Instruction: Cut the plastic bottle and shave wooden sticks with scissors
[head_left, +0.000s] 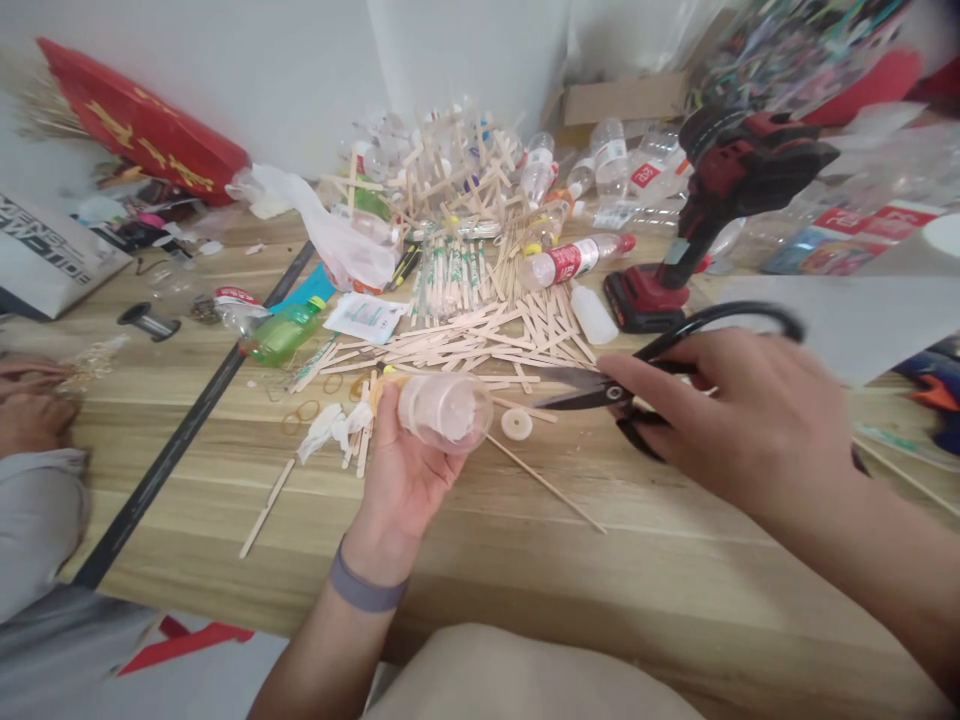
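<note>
Cup [448, 412] sits wrapped in the left hand [405, 465], likely for steadiness; scissors [611, 394] fill the right hand [754, 420], blades [579, 399] pointing toward the left.

Cordless drill [739, 165], green bottle [285, 332], spool [150, 321]

On my remote feed I see a plain, pale-grey wall [300, 70] behind a light-brown, wood-grain table [570, 580]. A straight black strip [180, 440] crosses the tabletop's left part diagonally. I note soft light, faint shadows.
</note>
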